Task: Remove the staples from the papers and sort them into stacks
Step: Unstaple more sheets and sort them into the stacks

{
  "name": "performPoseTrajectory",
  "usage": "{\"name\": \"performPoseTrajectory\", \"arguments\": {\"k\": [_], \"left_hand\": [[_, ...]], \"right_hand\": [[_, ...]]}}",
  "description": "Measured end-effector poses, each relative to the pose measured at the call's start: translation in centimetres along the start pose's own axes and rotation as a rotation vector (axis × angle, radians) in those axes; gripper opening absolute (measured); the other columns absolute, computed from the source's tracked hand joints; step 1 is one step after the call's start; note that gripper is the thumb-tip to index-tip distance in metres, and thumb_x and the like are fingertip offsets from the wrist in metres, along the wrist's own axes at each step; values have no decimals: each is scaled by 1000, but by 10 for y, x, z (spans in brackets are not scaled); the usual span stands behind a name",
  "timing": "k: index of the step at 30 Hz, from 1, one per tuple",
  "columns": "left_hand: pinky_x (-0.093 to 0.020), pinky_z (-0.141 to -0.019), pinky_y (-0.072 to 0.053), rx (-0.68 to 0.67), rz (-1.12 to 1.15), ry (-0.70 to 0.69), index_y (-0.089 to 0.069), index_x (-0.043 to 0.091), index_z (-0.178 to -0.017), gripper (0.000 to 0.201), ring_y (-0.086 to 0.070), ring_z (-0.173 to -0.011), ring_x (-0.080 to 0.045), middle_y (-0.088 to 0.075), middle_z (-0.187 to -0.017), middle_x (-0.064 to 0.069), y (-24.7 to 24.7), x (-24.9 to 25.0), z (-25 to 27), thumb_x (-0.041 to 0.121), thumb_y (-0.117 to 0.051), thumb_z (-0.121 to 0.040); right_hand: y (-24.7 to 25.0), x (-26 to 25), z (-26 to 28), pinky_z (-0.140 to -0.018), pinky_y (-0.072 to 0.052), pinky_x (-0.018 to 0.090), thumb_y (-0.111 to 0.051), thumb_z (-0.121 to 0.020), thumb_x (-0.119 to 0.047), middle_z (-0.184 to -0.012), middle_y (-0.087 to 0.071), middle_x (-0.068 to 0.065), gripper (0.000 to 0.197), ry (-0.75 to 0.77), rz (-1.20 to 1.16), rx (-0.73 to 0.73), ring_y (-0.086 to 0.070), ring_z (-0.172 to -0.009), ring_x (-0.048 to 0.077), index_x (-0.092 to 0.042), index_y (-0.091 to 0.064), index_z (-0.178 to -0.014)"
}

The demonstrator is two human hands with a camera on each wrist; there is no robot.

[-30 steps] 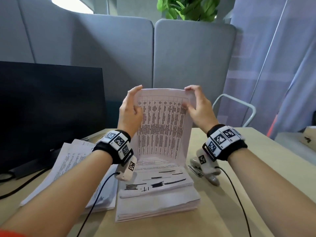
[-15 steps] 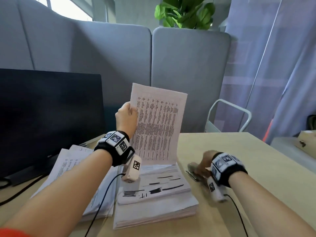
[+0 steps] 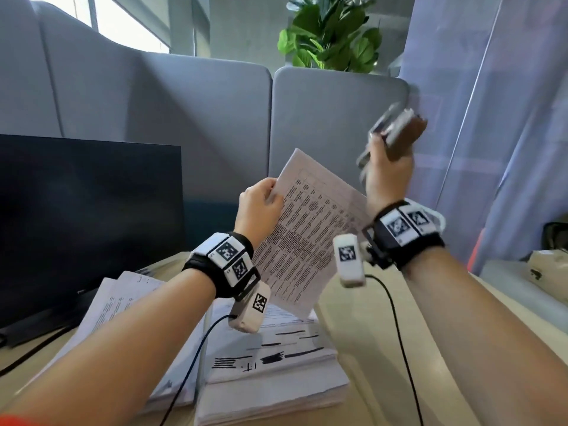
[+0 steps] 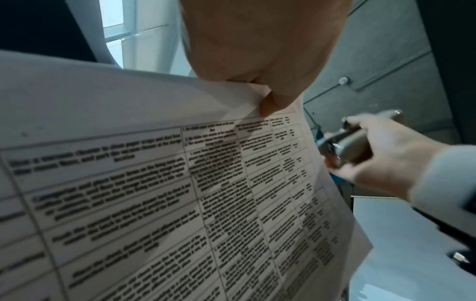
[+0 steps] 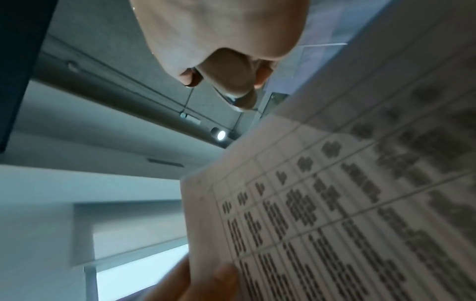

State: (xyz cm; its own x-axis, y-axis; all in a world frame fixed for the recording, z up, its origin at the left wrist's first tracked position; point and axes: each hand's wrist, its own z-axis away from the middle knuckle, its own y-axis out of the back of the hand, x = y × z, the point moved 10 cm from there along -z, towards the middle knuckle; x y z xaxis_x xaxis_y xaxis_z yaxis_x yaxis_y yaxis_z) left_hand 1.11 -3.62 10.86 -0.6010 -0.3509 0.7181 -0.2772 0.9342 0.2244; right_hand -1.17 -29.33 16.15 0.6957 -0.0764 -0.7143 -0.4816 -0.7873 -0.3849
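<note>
Setting: office workstation. Pale wooden tabletop (image 3: 507, 318) backed by grey fabric-covered partition panels (image 3: 332, 124). Black flat computer monitor (image 3: 89, 216) stands along the tabletop's left edge, dark cable trailing from it. Thick stacks of white printed paper (image 3: 276, 385) lie near the front edge. Green broad-leaved potted plant (image 3: 332, 32) rises behind the partitions. Exposed grey concrete ceiling with round spotlight (image 5: 221, 134).

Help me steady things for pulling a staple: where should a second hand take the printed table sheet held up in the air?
Probably its free lower corner, from below: the printed table sheet hangs tilted, pinched only at its upper-left edge by the left hand.
</note>
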Motion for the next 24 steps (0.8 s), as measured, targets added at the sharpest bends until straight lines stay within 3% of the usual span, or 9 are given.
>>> {"name": "performPoseTrajectory", "arguments": {"k": [2,4,6,9,12,14,20,22,24], "left_hand": [[-21,-59,-54,-8,-7,-48,-67,15,-96,18,-64,-70,-9,-69,-82,4,-5,13,1,11,-50,-94],[-12,-52,-46,-8,-23,-81,-68,13,-98,19,-60,-63,-2,-65,-77,8,-8,21,0,9,-49,-94],[-7,-48,-38,-7,-58,-119,-68,12,-98,21,-54,-55,2,-59,-71,12,-11,27,0,7,-48,-92],[-11,-51,-38,-4,-124,-177,-67,13,-101,22,-53,-58,-4,-61,-74,8,-12,36,1,6,-49,-90],[-13,-55,-41,2,-148,-190,-65,12,-104,21,-56,-66,-9,-63,-82,5,-12,38,3,6,-49,-90],[-10,-53,-40,-10,-163,-212,-64,11,-103,20,-56,-65,-8,-61,-80,5,-14,42,6,6,-49,-91],[-41,-66,-54,-23,-195,-269,-57,11,-112,24,-62,-72,-28,-66,-86,-9,-17,46,17,6,-45,-93],[-46,-66,-55,28,-210,-223,-54,14,-112,24,-63,-73,-34,-66,-89,-11,-3,37,12,6,-42,-93],[-48,-69,-55,77,-214,-101,-52,16,-112,26,-62,-78,-36,-65,-93,-11,22,17,3,6,-38,-92]], "right_hand": [[-31,-13,2,-64,-53,25,-69,-86,-25,-77,-68,-7,14,-3,-13,-75,-62,-61,6,-20,-64,-98],[-56,-15,9,-61,-50,17,-67,-87,-29,-79,-68,-3,20,-8,91,-173,-63,-64,9,-14,-68,-101],[-70,-15,15,-69,-55,27,-66,-82,-36,-80,-71,0,24,7,126,-226,-68,-72,17,-16,-69,-94],[-84,-20,20,-72,-59,40,-62,-80,-47,-74,-72,3,29,38,202,-291,-70,-70,22,-19,-68,-80],[-86,-24,22,-66,-54,33,-60,-86,-52,-63,-65,-5,37,90,256,-287,-65,-64,17,-23,-62,-63],[-84,-26,23,-64,-50,29,-59,-89,-50,-60,-61,-10,38,94,226,-256,-60,-62,12,-25,-61,-61],[-87,-23,27,-65,-50,32,-59,-80,-55,-59,-60,-12,35,71,152,-272,-59,-61,13,-23,-64,-65],[-76,-19,26,-66,-51,26,-62,-85,-49,-69,-66,-8,32,37,47,-213,-62,-63,9,-18,-68,-83],[-51,-7,21,-63,-48,13,-62,-91,-42,-84,-70,-5,32,-2,23,-87,-62,-65,0,-13,-66,-103]]}}
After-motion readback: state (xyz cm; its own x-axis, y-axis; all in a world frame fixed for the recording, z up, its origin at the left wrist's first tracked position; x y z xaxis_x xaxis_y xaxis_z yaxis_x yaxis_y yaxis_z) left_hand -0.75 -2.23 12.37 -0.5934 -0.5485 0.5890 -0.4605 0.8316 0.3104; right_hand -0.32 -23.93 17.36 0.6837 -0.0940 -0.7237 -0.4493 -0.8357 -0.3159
